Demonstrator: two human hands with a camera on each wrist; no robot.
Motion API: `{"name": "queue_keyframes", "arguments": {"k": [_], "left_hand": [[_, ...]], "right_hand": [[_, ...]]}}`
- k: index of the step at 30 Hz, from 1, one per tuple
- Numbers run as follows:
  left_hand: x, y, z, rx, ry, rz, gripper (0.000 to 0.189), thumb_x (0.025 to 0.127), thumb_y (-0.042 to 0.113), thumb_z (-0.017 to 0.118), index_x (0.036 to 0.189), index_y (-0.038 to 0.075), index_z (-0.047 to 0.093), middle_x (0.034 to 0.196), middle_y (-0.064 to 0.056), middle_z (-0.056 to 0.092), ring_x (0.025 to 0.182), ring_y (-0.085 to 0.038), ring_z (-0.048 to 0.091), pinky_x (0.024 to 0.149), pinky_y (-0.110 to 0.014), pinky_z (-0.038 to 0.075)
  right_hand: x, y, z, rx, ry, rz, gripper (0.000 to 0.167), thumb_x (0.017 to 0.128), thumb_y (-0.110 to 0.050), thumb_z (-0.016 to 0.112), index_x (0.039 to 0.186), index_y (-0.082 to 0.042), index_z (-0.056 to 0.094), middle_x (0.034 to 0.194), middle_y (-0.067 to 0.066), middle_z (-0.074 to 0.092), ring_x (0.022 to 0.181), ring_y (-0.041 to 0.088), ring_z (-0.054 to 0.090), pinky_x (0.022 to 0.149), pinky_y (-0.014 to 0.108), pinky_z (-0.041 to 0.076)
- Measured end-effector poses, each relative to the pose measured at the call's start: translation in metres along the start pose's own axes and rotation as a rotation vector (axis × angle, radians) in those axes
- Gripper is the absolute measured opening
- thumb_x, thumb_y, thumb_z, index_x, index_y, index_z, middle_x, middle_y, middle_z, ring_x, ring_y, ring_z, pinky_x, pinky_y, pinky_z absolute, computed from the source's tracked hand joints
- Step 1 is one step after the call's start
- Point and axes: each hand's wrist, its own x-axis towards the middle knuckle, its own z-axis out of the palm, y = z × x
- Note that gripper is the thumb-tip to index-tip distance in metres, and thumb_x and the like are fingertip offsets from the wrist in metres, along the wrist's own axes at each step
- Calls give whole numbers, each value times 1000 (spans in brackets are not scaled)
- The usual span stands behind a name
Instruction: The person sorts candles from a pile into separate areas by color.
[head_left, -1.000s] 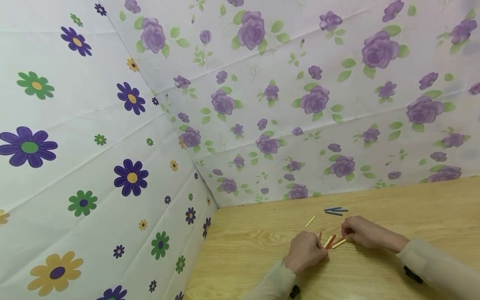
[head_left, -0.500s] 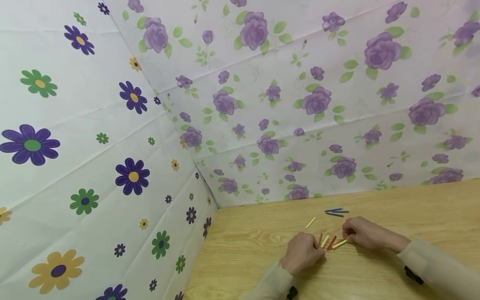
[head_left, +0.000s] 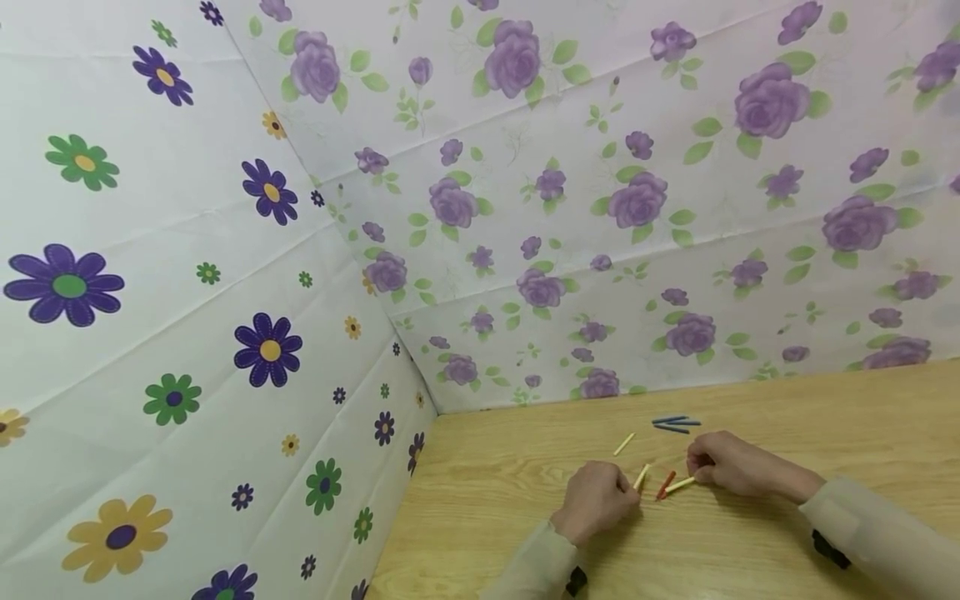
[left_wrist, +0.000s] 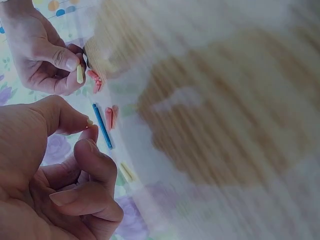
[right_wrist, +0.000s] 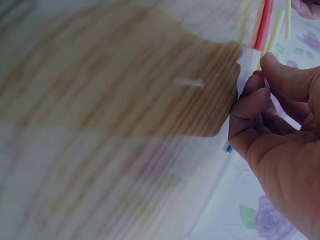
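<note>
In the head view my left hand [head_left: 597,500] is low over the wooden table, a yellow stick [head_left: 641,477] slanting up from its thumb and fingertips. The left wrist view shows that stick's pale end [left_wrist: 89,122] pinched between thumb and forefinger, the other fingers curled. Opposite, my right hand [head_left: 723,458] pinches the end of another yellow stick [head_left: 680,486]; its far end points toward the left hand. A red stick [head_left: 666,485] lies between the hands, against the right hand's yellow stick. In the right wrist view, the red stick [right_wrist: 265,25] shows just beyond the right fingertips [right_wrist: 268,60].
Several blue sticks [head_left: 675,424] lie grouped on the table [head_left: 502,492] behind the hands. A single yellow stick [head_left: 625,443] lies to their left. Flower-printed sheets [head_left: 540,287] stand along the table's back and left sides.
My left hand has drawn left with its yellow stick, widening the gap to the red stick. An orange stick near its fingertips has dropped out of clear sight. The right hand has barely moved.
</note>
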Motion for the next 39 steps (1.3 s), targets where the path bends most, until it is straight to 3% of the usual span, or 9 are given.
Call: {"name": "queue_keyframes", "arguments": {"k": [8, 14, 20, 28, 31, 35, 37, 39], "left_hand": [[2, -14, -2, -18, 4, 2, 40, 91, 12, 72, 53, 17, 62, 51, 14, 46, 46, -2, 34, 50, -17, 31], [6, -24, -4, -11, 19, -5, 21, 93, 14, 75, 72, 17, 80, 63, 13, 64, 51, 1, 43, 50, -16, 37], [8, -32, -8, -24, 18, -7, 28, 94, 13, 72, 66, 16, 76, 56, 11, 58, 47, -1, 39, 47, -17, 33], [16, -45, -14, -35, 0, -23, 21, 96, 13, 72, 79, 13, 83, 65, 7, 69, 50, -1, 45, 49, -18, 38], [19, -50, -14, -39, -3, -36, 26, 96, 13, 72, 71, 15, 78, 61, 10, 62, 50, -2, 42, 48, -18, 35], [25, -55, -16, -49, -2, -34, 41, 95, 12, 69, 56, 18, 59, 52, 13, 45, 46, -2, 33, 46, -19, 27], [27, -58, -17, -56, -5, -35, 45, 95, 11, 69, 53, 19, 54, 50, 13, 43, 45, -3, 32, 46, -20, 27], [30, -60, -19, -56, -8, -37, 43, 96, 12, 69, 54, 19, 59, 51, 13, 48, 45, -2, 35, 47, -19, 29]], "right_hand": [[4, -1, 1, -1, 0, 25, 19, 99, -4, 72, 85, -15, 67, 81, -9, 57, 70, -1, 45, 63, 22, 38], [10, -7, -2, -2, 10, -6, 19, 101, -6, 71, 85, -16, 67, 79, -9, 57, 68, -2, 44, 62, 22, 38], [16, -9, 0, 11, -4, -20, 19, 103, -8, 71, 86, -15, 66, 79, -8, 59, 69, -1, 45, 62, 23, 38], [28, -8, 4, 0, 23, -7, 23, 103, -3, 66, 84, -16, 65, 78, -8, 57, 70, 0, 45, 65, 24, 37], [32, -8, 6, -11, 43, -18, 23, 103, -4, 67, 84, -16, 66, 78, -8, 58, 70, 0, 45, 65, 23, 37], [39, -7, 6, -37, 87, -30, 21, 102, -3, 69, 84, -15, 68, 78, -8, 60, 70, 0, 45, 65, 23, 39], [43, -7, 6, -46, 107, -35, 22, 101, -2, 69, 83, -14, 68, 76, -8, 58, 69, -1, 44, 65, 23, 38], [47, -7, 7, -43, 120, -42, 25, 101, 0, 68, 81, -14, 67, 74, -8, 55, 67, 0, 43, 64, 23, 38]]}}
